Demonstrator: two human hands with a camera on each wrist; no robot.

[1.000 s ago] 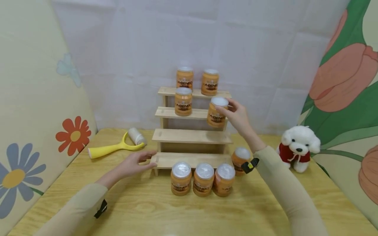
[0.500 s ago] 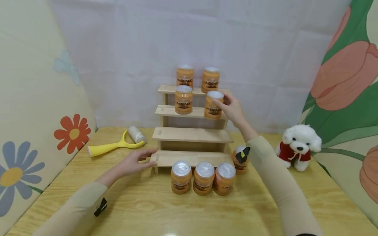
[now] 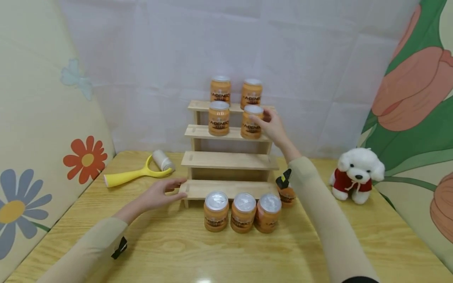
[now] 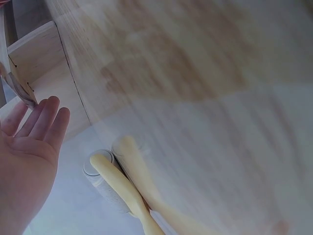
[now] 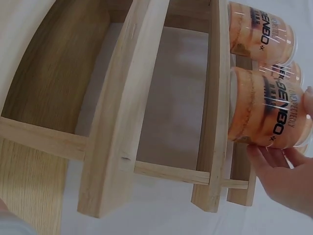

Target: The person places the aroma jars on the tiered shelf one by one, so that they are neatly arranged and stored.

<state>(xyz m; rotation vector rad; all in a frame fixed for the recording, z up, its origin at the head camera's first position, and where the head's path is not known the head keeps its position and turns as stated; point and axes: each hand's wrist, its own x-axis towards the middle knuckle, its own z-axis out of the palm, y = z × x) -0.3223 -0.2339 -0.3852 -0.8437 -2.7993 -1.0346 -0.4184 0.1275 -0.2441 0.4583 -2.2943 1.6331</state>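
Observation:
My right hand (image 3: 275, 129) grips an orange can (image 3: 250, 126) by its upper right side, thumb in front. The can stands upright at the second-highest step of the wooden stepped rack (image 3: 230, 160); in the right wrist view its base meets the board. To its left on that step is another can (image 3: 218, 121). Two more occupy the top step, a left can (image 3: 220, 89) and a right can (image 3: 251, 93). My left hand (image 3: 155, 195) has its fingers loosely extended, with the fingertips (image 4: 51, 102) against the left end of the lowest board.
Several orange cans, among them a front-left can (image 3: 216, 212), stand before the rack on the wooden table (image 3: 170, 251). One can (image 3: 287, 196) at right is partly behind my sleeve. A yellow-handled roller (image 3: 131, 177) lies left; a white plush dog (image 3: 357, 175) sits right.
My right hand has carried the can left and slightly up, from the right end of the second-highest step to beside the other can there. My left hand has stayed at the rack's end.

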